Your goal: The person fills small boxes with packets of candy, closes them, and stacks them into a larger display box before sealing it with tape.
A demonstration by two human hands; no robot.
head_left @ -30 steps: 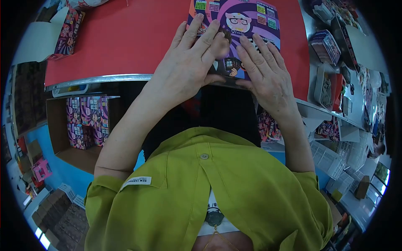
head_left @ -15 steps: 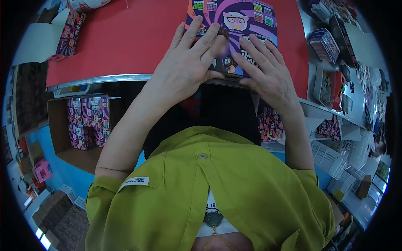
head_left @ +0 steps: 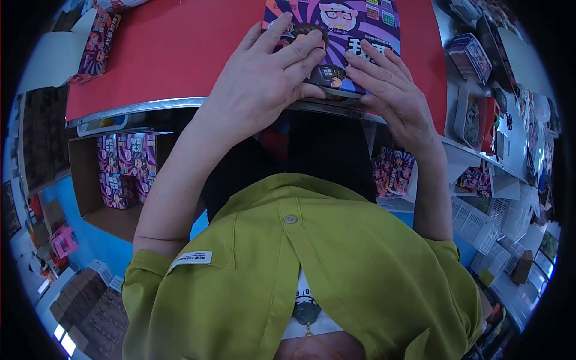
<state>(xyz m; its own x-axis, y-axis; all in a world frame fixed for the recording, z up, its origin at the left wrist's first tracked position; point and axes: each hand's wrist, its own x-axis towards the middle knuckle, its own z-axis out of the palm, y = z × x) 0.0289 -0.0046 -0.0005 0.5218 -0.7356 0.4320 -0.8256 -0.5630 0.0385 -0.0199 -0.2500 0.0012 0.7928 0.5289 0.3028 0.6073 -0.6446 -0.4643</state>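
Note:
A purple and orange printed cardboard box (head_left: 360,33) with cartoon figures and large lettering lies at the near edge of the red table. Over its left part is my left hand (head_left: 264,78), the fingers across the top and the thumb bent at the near edge. My right hand (head_left: 393,87) rests on the near right corner, fingers curved over the top and thumb down by the front edge. Both hands grip the box at its near side. The palms hide the undersides of the fingers, and the far end of the box runs out of view.
The red tabletop (head_left: 162,54) has a metal front edge. A similar narrow box (head_left: 99,45) stands at its left. Below left, an open carton (head_left: 90,180) holds several printed boxes. On the right side are a stack of printed cards or boxes (head_left: 471,57) and a white bin (head_left: 465,117).
My right hand has shifted slightly right, uncovering more lettering. My left hand's fingers have moved a little, and the box's near edge sits slightly higher in view.

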